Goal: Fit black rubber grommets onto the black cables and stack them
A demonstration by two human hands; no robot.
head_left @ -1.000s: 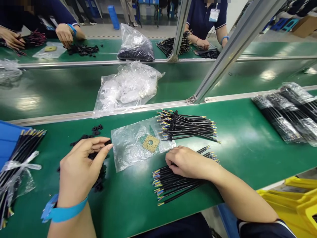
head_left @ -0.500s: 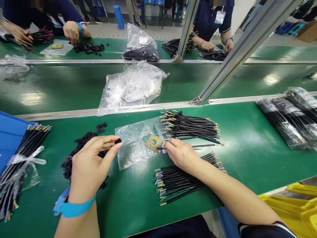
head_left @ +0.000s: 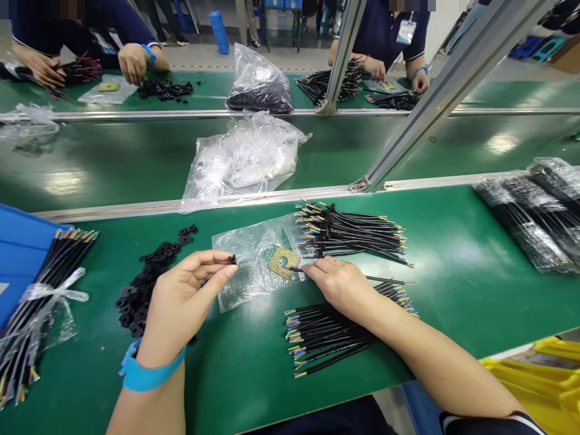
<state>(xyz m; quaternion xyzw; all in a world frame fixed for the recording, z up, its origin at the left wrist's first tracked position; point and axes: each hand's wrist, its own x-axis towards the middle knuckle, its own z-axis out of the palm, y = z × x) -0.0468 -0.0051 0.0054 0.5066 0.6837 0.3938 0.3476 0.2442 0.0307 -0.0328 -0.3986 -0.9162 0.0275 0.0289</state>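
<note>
Between thumb and fingertips, my left hand (head_left: pixel 190 296) pinches a small black rubber grommet (head_left: pixel 232 260). My right hand (head_left: pixel 338 281) grips a thin black cable (head_left: pixel 392 280) whose left tip lies over a yellow sponge (head_left: pixel 284 262) with a round hole. That sponge rests on a clear plastic bag (head_left: pixel 244 278). Behind my right hand is a pile of black cables with black pieces on them (head_left: pixel 356 229). Nearer me, partly under my right forearm, lies a row of black cables with bare coloured ends (head_left: pixel 324 338). Loose black grommets (head_left: pixel 154 272) are heaped beyond my left wrist.
At left, a tied cable bundle (head_left: pixel 43 302) leans on a blue bin (head_left: pixel 22 260). Wrapped cable bundles (head_left: pixel 530 223) lie at right. A metal post (head_left: pixel 435 115) slants up behind the table, near a bag of clear plastic (head_left: pixel 247 157). Two people work across the bench.
My left hand has moved slightly right with the grommet, towards the cable tip. The cable in my right hand has tilted, its left tip now over the sponge's hole.
</note>
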